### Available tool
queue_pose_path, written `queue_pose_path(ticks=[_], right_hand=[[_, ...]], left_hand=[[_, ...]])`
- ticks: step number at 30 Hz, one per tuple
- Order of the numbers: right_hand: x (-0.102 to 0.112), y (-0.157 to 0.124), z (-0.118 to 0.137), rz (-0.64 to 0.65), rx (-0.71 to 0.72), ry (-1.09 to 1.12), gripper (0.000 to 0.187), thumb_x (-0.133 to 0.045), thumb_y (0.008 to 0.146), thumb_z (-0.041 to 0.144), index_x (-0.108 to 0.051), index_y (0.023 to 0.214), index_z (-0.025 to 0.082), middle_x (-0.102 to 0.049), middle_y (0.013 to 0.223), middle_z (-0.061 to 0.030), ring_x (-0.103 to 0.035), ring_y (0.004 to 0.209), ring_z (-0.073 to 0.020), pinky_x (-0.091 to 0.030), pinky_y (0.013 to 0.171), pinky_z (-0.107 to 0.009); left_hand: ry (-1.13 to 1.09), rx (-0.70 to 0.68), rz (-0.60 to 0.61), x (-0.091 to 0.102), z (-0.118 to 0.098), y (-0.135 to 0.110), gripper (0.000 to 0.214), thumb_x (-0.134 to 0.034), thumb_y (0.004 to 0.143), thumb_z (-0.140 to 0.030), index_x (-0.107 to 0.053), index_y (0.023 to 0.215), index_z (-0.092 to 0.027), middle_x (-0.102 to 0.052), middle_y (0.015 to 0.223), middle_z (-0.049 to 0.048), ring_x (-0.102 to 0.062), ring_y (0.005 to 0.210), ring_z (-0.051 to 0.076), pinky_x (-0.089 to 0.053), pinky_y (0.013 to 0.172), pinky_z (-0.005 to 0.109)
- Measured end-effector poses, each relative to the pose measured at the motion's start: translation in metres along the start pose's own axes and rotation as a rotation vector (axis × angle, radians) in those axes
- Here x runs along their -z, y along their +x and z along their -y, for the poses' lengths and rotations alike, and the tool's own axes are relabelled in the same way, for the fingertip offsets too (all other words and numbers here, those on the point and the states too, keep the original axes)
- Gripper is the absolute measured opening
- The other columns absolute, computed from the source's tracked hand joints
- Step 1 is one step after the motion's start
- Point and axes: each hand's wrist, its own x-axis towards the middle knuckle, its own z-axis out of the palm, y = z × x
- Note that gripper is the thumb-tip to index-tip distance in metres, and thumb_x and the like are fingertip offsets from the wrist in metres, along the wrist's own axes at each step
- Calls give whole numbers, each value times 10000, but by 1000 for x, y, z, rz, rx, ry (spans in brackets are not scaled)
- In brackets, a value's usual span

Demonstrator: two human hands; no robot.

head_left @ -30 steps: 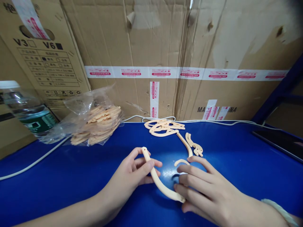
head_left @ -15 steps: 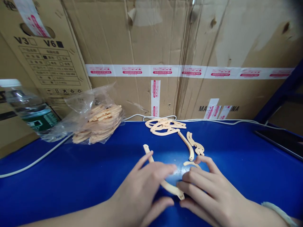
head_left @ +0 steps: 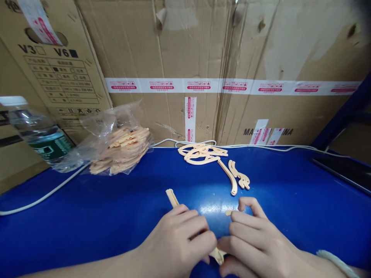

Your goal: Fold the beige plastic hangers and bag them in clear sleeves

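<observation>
Shiny blue bench (head_left: 121,216), left hand (head_left: 181,239) wrapped round a pale curved wooden strip (head_left: 172,198) aimed lengthwise at the back-left corner; right hand (head_left: 257,237) half-curled at its near end, can't tell if gripping, tiny pale wooden sliver (head_left: 228,212) peeking out from under.

Moderate light leaves a pale glare on the blue surface (head_left: 124,220), well forward of its back edge. Small print on the V6 carton (head_left: 62,79) looks soft.

Far side: cardboard boxes (head_left: 174,42) behind my table (head_left: 87,216)
Far left: bottle (head_left: 48,143), bag (head_left: 124,154) to its right
Far middle: linked pieces (head_left: 199,161) on the table
Near: strip (head_left: 173,199) under my left hand (head_left: 182,235), end beside my right hand (head_left: 261,235)
</observation>
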Motion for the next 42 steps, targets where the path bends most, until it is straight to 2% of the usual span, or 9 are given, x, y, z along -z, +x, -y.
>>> queue_pose_path(ticks=[6, 10, 13, 17, 22, 25, 29, 36, 42], right_hand=[[-3, 4, -1, -58, -29, 69, 362, -434, 1036, 331, -625, 752, 210, -565, 592, 19, -530, 588, -151, -412, 790, -330], [-2, 1, -21, -122, -171, 194, 263, -515, 1005, 347, -644, 819, 213, -626, 664, 10, -571, 627, -146, -435, 791, -342], [-2, -2, -40, -65, -175, 18, 116, -588, 955, 256, -688, 1012, 245, -667, 962, -62, -617, 946, -224, -381, 989, -481], [-7, -4, -52, 84, -177, -75, 322, -534, 963, 203, -608, 1272, 256, -482, 1406, -146, -408, 1344, -308, -351, 1070, -564], [-4, -1, -43, 106, -174, -36, 342, -465, 986, 175, -562, 1311, 219, -607, 1175, -133, -544, 1146, -272, -431, 1006, -542], [-1, 1, -38, 139, -136, -26, 341, -453, 993, 166, -563, 1314, 192, -644, 1092, -114, -571, 1077, -262, -434, 998, -537], [-1, 3, -36, 230, -123, -44, 324, -442, 1009, 213, -589, 1296, 185, -653, 1188, -115, -594, 1133, -259, -413, 1056, -540], [1, 4, -40, 412, -89, -36, 389, -385, 1017, 178, -513, 1385, 191, -535, 1444, -135, -459, 1371, -251, -348, 1136, -548], [6, 1, -50, 251, -78, -83, 475, -402, 964, 104, -488, 1414, 230, -473, 1495, -132, -341, 1434, -319, -340, 1111, -609]], left_hand=[[-5, -45, -99, -4, 1, -3, 380, -371, 1026, -160, -579, 711, -200, -645, 634, -1, -506, 550, 140, -378, 562, 309], [50, -104, -162, -1, 4, -10, 359, -368, 1004, -117, -606, 760, -229, -694, 677, 6, -549, 588, 160, -445, 639, 340], [-35, -73, -64, 7, 9, -10, 311, -370, 1023, -127, -612, 845, -210, -714, 742, 20, -598, 679, 171, -469, 752, 350], [-75, -24, 45, 17, 18, -7, 256, -376, 1003, -71, -601, 1035, -187, -735, 836, 38, -640, 881, 209, -454, 909, 375], [-68, 83, 95, 21, 18, -6, 255, -459, 933, -31, -607, 1093, -164, -724, 1084, 76, -630, 1028, 249, -485, 934, 388], [-27, 125, 73, 22, 14, -5, 196, -503, 927, -80, -634, 1057, -147, -712, 1033, 104, -648, 957, 269, -543, 839, 404], [40, 84, 76, 24, 10, -4, 179, -517, 929, -131, -667, 1023, -152, -724, 963, 87, -675, 858, 257, -590, 751, 387], [110, 114, 66, 22, 16, -9, 280, -523, 949, -246, -647, 1178, -141, -737, 1157, 111, -698, 1034, 291, -598, 876, 439], [180, 216, 147, 12, 21, -22, 483, -537, 933, -333, -519, 1373, -132, -610, 1383, 157, -585, 1244, 343, -547, 965, 537]])
